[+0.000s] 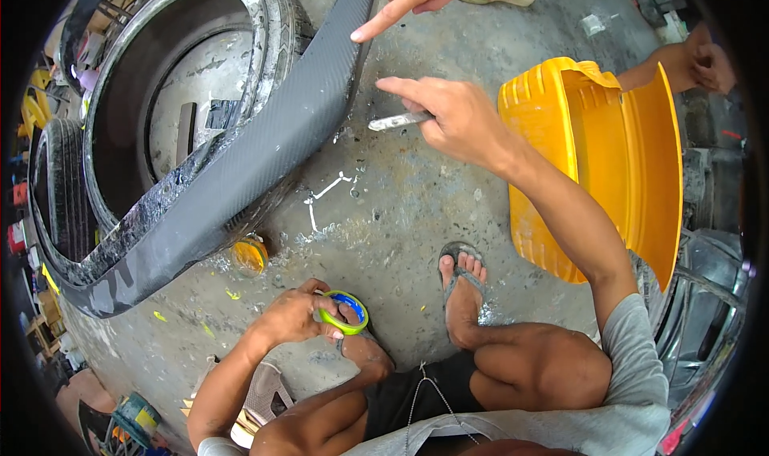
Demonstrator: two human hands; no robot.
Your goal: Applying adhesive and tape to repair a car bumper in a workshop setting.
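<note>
My left hand (293, 315) is closed around the side of a yellow-green roll of tape (360, 326) with a blue inside, held low above the floor beside my left foot. My right hand (465, 124) reaches out with its index finger extended toward the panel. Its other fingers are curled on a slim silver tool that looks like a utility knife (398, 121). The long dark carbon-patterned panel (276, 140) lies slanted at the left, propped over a tire (280, 36). My right fingertip is just apart from its edge. Another person's hand (412, 4) points at the panel's upper edge.
A second tire (60, 192) lies at the far left. Under the panel stands a small tub with orange contents (250, 254). A curved yellow plastic part (545, 136) stands at the right, with another person's hand (711, 68) behind it. White tape-like strips (327, 188) mark the concrete floor.
</note>
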